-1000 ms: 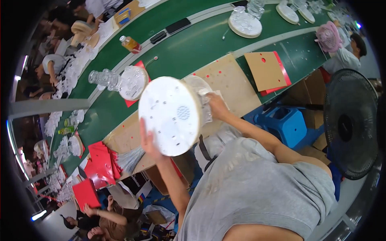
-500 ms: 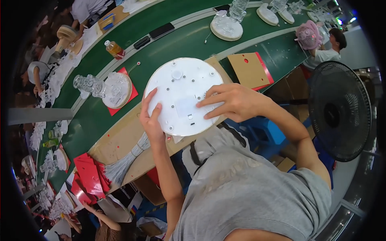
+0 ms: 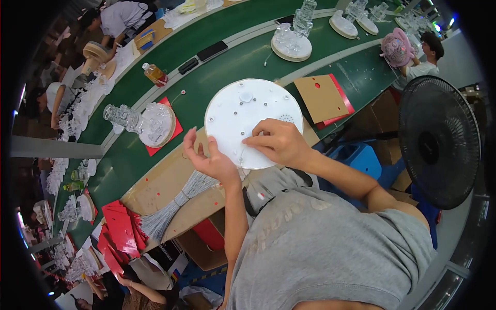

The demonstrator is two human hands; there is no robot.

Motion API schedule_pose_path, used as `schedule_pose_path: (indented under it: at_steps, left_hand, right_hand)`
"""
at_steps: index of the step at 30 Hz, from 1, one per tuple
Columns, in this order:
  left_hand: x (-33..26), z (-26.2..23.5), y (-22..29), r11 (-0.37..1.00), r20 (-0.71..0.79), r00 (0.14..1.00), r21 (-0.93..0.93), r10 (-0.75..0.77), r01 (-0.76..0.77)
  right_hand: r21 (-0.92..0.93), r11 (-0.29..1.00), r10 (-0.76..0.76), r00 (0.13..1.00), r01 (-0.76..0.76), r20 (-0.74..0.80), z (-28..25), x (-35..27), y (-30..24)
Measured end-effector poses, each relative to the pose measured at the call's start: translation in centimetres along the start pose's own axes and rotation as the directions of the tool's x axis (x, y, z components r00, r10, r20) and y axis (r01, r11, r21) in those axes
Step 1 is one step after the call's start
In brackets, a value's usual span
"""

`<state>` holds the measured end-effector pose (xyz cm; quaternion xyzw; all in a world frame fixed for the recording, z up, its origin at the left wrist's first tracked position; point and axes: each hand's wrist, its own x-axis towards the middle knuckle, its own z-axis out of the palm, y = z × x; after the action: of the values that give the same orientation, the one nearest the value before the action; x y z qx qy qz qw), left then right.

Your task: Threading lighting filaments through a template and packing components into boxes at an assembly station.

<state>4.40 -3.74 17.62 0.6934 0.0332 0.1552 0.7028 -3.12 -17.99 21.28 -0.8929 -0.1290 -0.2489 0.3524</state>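
A round white disc (image 3: 243, 111) with small holes and a raised knob is held up in front of me over the brown board (image 3: 170, 181) at the table's near edge. My left hand (image 3: 209, 157) grips its lower left rim from below. My right hand (image 3: 276, 142) rests on its face at the lower right, fingers pinched on a thin wire near the rim. A bundle of silvery wires (image 3: 173, 204) lies on the board just below my left hand.
On the green bench (image 3: 217, 72) stand a disc with clear crystal pieces (image 3: 150, 124) on a red mat, another crystal lamp (image 3: 292, 41), a brown card on red (image 3: 323, 98), a bottle (image 3: 155, 74). A black fan (image 3: 439, 139) stands at right. Other people work along the line.
The disc has come down and tilted flatter toward me. My right hand slid from its right edge to the lower face; my left hand moved to the lower left rim.
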Motion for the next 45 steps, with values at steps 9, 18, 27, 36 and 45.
schedule_pose_path:
  at_steps: [9,18,27,36,45]
  left_hand:
    - [-3.3,-2.8,1.0,0.95,-0.131,0.955,-0.2,-0.267,0.238]
    - [-3.4,-5.8,2.0,0.951,0.444,0.847,0.229,-0.294,0.209]
    - [-3.6,-3.9,3.2,0.901,0.396,0.844,-0.086,-0.36,0.425]
    - [-4.4,-3.2,2.9,0.896,0.315,0.856,-0.036,-0.409,0.442]
    - [-5.3,-2.6,2.9,0.888,0.222,0.878,-0.092,-0.423,0.451]
  right_hand:
    - [-0.02,0.997,-0.069,0.995,0.068,-0.076,1.0,0.1,0.3]
    - [-0.007,0.991,-0.136,0.989,0.136,0.051,0.4,0.1,0.6]
    - [-0.18,0.755,0.497,0.73,-0.631,-0.47,-5.2,-5.0,14.6]
    - [-0.535,0.231,0.876,0.413,-0.813,-0.25,-0.6,-16.6,24.9]
    - [-0.697,0.678,-0.052,0.931,-0.234,-0.362,-14.4,1.5,3.8]
